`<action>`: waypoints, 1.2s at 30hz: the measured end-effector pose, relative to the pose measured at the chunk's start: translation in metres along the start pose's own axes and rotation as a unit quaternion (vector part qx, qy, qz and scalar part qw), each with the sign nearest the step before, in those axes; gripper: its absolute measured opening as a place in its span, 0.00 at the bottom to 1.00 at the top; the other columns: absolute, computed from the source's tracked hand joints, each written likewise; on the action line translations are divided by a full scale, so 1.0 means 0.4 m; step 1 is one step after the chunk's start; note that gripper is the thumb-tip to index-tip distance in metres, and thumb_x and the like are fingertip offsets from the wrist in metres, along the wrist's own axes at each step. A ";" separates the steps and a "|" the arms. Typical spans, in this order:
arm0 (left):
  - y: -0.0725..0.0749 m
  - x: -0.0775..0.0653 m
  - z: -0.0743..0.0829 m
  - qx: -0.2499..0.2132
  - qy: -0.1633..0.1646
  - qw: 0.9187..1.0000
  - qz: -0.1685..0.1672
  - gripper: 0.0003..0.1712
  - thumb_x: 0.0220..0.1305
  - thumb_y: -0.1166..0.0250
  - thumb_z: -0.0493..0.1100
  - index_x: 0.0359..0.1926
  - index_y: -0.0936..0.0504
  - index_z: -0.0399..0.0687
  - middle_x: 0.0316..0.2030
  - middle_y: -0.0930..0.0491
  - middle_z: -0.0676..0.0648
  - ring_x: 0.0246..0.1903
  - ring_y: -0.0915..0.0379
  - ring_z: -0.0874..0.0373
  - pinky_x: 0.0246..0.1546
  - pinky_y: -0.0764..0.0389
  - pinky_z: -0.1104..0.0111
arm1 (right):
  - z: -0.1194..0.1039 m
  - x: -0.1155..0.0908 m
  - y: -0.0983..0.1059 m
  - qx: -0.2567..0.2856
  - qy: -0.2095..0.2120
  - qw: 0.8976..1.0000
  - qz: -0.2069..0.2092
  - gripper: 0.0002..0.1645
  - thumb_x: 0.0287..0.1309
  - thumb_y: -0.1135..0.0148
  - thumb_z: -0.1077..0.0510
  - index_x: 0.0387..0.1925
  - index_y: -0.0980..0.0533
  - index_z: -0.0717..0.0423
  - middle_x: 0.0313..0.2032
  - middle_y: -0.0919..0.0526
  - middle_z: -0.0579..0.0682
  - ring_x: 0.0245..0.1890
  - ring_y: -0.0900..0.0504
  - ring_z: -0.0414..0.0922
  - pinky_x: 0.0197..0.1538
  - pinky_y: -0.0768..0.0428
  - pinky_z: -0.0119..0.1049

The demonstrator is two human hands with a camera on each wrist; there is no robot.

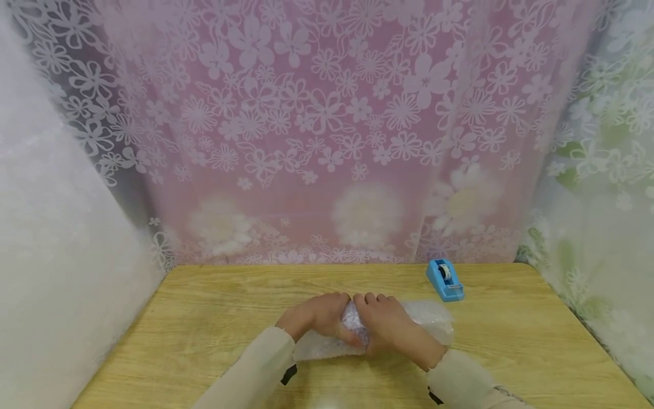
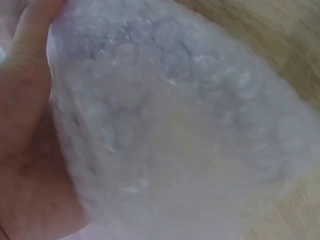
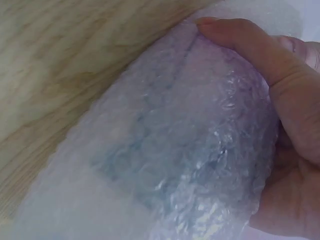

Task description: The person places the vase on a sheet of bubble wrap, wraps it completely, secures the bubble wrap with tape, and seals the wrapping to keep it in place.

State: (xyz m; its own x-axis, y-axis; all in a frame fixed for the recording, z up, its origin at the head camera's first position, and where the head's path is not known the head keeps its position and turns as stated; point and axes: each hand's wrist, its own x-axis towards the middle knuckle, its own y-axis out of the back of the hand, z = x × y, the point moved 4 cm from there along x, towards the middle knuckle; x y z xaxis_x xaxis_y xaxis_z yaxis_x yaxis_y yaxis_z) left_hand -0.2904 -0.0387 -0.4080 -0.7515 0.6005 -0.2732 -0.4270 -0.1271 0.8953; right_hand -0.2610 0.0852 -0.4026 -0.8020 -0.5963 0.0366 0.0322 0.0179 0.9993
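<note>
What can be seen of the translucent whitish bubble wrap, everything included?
The translucent whitish bubble wrap is plastic-looking, covered in round, shiny bubbles. Its middle is gathered into a raised bundle with a lilac tinge; flatter ends stretch to both sides, over the yellowish wood-grain table. The person's left grip and right grip hold the bundle from either side. Whether anything lies inside is unclear.

No text, label, brand, number or sign can be read in the head view or in either wrist view.
</note>
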 end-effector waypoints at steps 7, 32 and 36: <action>-0.013 -0.025 0.026 0.153 0.018 0.987 0.040 0.56 0.46 0.36 0.75 0.67 0.39 0.46 0.59 0.30 0.46 0.57 0.32 0.50 0.54 0.29 0.54 | -0.001 0.016 0.000 -0.001 -0.025 0.999 -0.048 0.55 0.24 0.20 0.39 0.53 0.34 0.61 0.38 0.27 0.54 0.36 0.25 0.53 0.42 0.24 0.49; -0.034 0.010 -0.002 0.170 0.003 0.978 0.120 0.65 0.32 0.30 0.77 0.66 0.39 0.46 0.53 0.27 0.47 0.50 0.28 0.53 0.48 0.26 0.56 | 0.062 0.079 -0.010 0.141 -0.056 0.968 -0.200 0.50 0.28 0.19 0.46 0.53 0.36 0.57 0.42 0.27 0.50 0.43 0.25 0.48 0.49 0.25 0.46; -0.030 0.019 -0.010 0.150 0.002 0.982 0.115 0.60 0.35 0.29 0.74 0.64 0.37 0.46 0.49 0.26 0.49 0.47 0.27 0.55 0.46 0.25 0.57 | 0.069 0.090 -0.010 0.198 -0.023 0.958 -0.205 0.47 0.28 0.18 0.50 0.50 0.36 0.56 0.38 0.29 0.47 0.39 0.27 0.44 0.47 0.25 0.43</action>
State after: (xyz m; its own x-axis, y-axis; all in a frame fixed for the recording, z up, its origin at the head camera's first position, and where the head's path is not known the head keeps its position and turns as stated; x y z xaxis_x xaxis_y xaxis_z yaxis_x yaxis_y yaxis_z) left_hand -0.2929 -0.0357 -0.4224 -0.8123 0.5808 -0.0532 -0.0795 -0.0199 0.9966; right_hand -0.3065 0.0860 -0.4052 -0.7243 -0.5825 -0.3688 -0.5135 0.0988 0.8524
